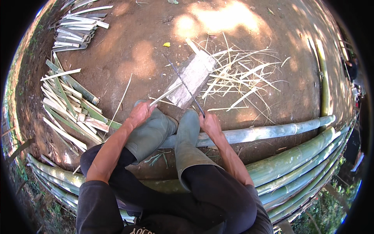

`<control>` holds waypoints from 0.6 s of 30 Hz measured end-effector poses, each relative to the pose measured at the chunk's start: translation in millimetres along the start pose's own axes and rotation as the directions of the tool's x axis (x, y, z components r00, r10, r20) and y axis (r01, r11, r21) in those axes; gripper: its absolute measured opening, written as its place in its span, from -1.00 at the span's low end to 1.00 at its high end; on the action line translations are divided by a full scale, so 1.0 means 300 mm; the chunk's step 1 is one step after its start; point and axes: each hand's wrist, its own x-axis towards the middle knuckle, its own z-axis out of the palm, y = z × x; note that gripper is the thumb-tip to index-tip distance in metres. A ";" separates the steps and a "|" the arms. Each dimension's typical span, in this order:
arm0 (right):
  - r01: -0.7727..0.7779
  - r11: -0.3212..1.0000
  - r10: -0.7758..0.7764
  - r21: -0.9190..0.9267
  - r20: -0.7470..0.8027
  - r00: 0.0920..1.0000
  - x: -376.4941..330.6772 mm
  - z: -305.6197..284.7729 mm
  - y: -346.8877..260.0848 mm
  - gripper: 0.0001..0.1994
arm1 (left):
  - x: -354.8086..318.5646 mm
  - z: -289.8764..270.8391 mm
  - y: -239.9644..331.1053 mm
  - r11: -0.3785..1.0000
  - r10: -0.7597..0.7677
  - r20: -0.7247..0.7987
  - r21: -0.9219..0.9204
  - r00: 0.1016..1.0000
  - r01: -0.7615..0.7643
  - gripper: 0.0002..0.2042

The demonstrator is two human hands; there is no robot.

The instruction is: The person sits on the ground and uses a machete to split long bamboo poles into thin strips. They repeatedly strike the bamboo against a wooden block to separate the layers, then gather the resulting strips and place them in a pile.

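My left hand (141, 113) is closed around one end of a pale bamboo strip (166, 93). The strip's far part rests over a wooden block (191, 78) on the ground in front of my boots. In my right hand (210, 124) is the handle end of a long thin dark-bladed knife (183, 82). Its blade slants up and left across the block and crosses the strip. Whether the edge bites into the strip cannot be made out. Thin curled bamboo shavings (243, 76) lie heaped just right of the block.
Split bamboo pieces (66, 103) lie piled at left, with a stack of strips (76, 33) beyond. A bamboo pole (269, 132) lies across by my boots (187, 144). Thick green poles (288, 160) are stacked beside and behind me. Another pole (322, 78) lies at far right.
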 end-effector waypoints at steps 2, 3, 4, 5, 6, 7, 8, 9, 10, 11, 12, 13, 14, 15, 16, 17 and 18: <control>0.001 0.999 0.002 -0.044 0.056 0.998 -0.008 0.020 0.013 -0.73 | -0.016 0.007 -0.022 1.000 -0.011 -0.008 -0.005 1.000 0.011 -0.67; -0.003 1.000 0.004 -0.027 0.065 0.998 0.003 -0.006 -0.030 -0.74 | -0.013 0.004 -0.027 1.000 -0.012 -0.009 -0.009 1.000 0.012 -0.67; -0.006 1.000 0.007 -0.010 0.072 0.997 0.012 -0.034 -0.074 -0.76 | -0.012 0.001 -0.030 1.000 -0.013 -0.010 -0.013 1.000 0.013 -0.67; 0.027 0.999 -0.028 0.043 0.014 1.000 0.020 -0.071 -0.117 -0.76 | -0.005 -0.007 -0.017 1.000 -0.020 -0.005 0.000 1.000 0.020 -0.67; 0.056 0.994 -0.053 0.099 -0.036 0.998 0.020 -0.095 -0.160 -0.75 | -0.010 -0.012 -0.003 0.999 -0.035 0.010 0.011 0.999 0.035 -0.67; 0.087 0.984 -0.075 0.153 -0.087 0.993 0.019 -0.107 -0.194 -0.75 | -0.017 -0.019 0.009 0.998 -0.051 0.025 0.024 0.998 0.050 -0.67; 0.103 0.977 -0.078 0.189 -0.134 0.988 0.016 -0.121 -0.218 -0.75 | -0.015 -0.025 0.019 0.999 -0.039 0.018 -0.001 0.999 0.039 -0.67; 0.120 0.967 -0.080 0.224 -0.180 0.980 0.014 -0.130 -0.239 -0.75 | -0.016 -0.032 0.027 0.999 -0.028 0.011 -0.026 1.000 0.028 -0.68; 0.140 0.956 -0.081 0.259 -0.225 0.971 0.012 -0.134 -0.249 -0.75 | -0.017 -0.038 0.035 0.999 -0.018 0.003 -0.050 1.000 0.018 -0.68; 0.071 0.982 -0.047 0.175 -0.139 0.989 0.014 -0.120 -0.214 -0.74 | -0.007 -0.038 0.040 0.999 -0.016 0.004 -0.046 1.000 0.017 -0.68; 0.013 0.996 -0.008 0.090 -0.052 0.999 0.022 -0.075 -0.145 -0.74 | -0.002 -0.035 0.031 0.999 -0.021 0.002 -0.037 1.000 0.021 -0.68; -0.042 0.999 0.042 -0.001 0.036 0.998 0.024 -0.036 -0.086 -0.73 | -0.005 -0.026 0.022 0.999 -0.029 0.005 -0.031 1.000 0.029 -0.68; -0.055 0.998 0.057 -0.035 0.068 0.996 0.016 -0.014 -0.048 -0.72 | -0.015 -0.016 0.015 0.999 -0.029 0.001 -0.028 1.000 0.029 -0.67; -0.062 0.996 0.068 -0.066 0.092 0.993 0.016 -0.002 -0.026 -0.71 | -0.013 -0.017 0.007 1.000 -0.024 -0.009 -0.019 1.000 0.024 -0.66; -0.069 0.993 0.080 -0.098 0.114 0.990 0.021 0.010 -0.005 -0.70 | -0.006 -0.019 0.001 1.000 -0.018 -0.020 -0.010 1.000 0.018 -0.65; -0.090 0.994 0.097 -0.062 0.132 0.986 0.020 0.007 -0.011 -0.69 | -0.007 -0.028 0.009 0.999 -0.033 -0.002 -0.026 0.999 0.032 -0.63; -0.111 0.993 0.114 -0.025 0.150 0.982 0.018 0.003 -0.016 -0.68 | -0.007 -0.038 0.017 0.998 -0.045 0.017 -0.042 0.999 0.046 -0.61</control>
